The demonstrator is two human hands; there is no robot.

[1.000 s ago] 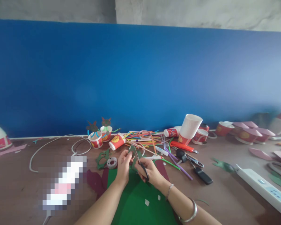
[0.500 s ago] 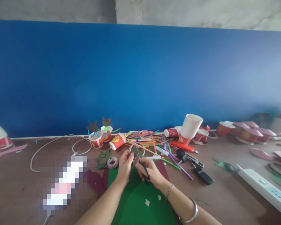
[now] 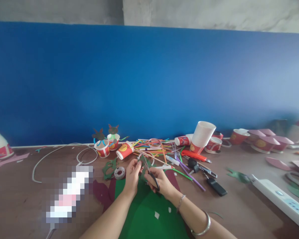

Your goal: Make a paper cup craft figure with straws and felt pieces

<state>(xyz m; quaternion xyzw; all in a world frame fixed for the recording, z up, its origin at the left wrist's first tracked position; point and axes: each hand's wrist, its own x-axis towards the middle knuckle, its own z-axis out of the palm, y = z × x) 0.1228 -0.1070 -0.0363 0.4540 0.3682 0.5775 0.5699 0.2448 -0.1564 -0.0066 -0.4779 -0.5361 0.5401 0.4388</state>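
My left hand (image 3: 133, 176) pinches a small piece of dark green paper (image 3: 142, 163) between thumb and fingers. In my right hand (image 3: 159, 181) is a pair of scissors (image 3: 153, 180) with black handles, its blades pointing up and away beside the paper. How far the blades are apart is hard to make out. Below both hands lies a large green sheet (image 3: 151, 212) with small white scraps on it, over dark red paper (image 3: 173, 179). Left of my left hand are a roll of tape (image 3: 119, 173) and a green paper offcut (image 3: 109, 168).
Colourful straws (image 3: 151, 147) lie behind my hands. Paper cups (image 3: 125, 150) and a tall cup stack (image 3: 203, 136) stand near the blue wall. An orange cutter (image 3: 194, 155), keys (image 3: 194, 165) and a white power strip (image 3: 281, 199) are to the right; a white cable (image 3: 36, 162) curves at left.
The scissors and the green paper have shifted slightly between my hands, with the blades tilted a little further left. Nothing else has visibly moved.
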